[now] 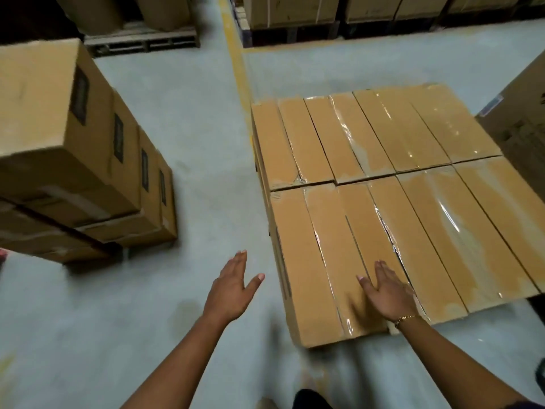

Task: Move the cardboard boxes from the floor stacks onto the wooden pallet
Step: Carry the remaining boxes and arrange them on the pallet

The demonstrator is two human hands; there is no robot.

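Right hand (389, 290) flat over near boxes (298, 261); left hand (233, 287) spread, empty, beside them. Two rows; four labelled boxes (129, 166) leftward.

No writing can be read anywhere. The stacked boxes (44, 113) at the left carry dark rectangular labels (79, 95) on their side faces, one per box, all too blurred to make out. The tall box (522, 93) at the right edge bears a pale sticker (491, 106), equally illegible. A small printed mark (276, 196) on the flat boxes (324, 143) is unreadable.
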